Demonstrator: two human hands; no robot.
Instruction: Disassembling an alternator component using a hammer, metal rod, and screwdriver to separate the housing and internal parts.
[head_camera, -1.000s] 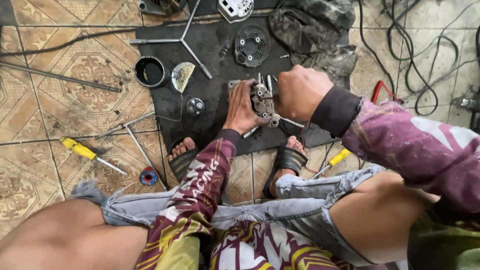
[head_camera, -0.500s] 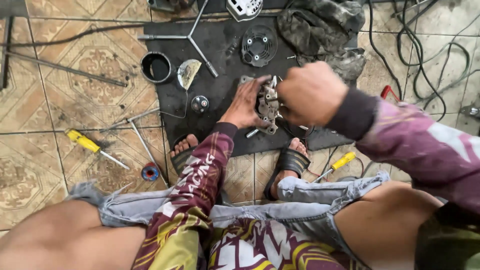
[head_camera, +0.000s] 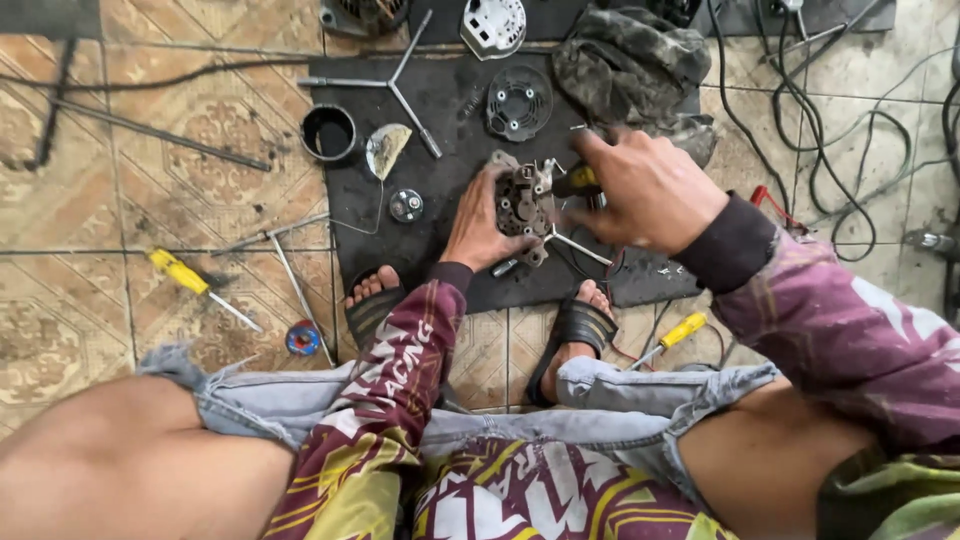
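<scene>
I sit on the floor over a black rubber mat. My left hand grips a grey metal alternator part with bolts and wires, holding it upright on the mat. My right hand holds a yellow-handled screwdriver whose tip is at the part's right side. A thin metal rod sticks out below the part toward my right foot.
On the mat lie a black round cup, a cross wrench, a vented round cover, a small metal pulley and a camouflage cloth. Yellow screwdrivers lie on the tiles. Cables run at the right.
My right hand has lifted off the part and shifted right, and the yellow screwdriver handle now shows. My left hand still holds the part in the same spot.
</scene>
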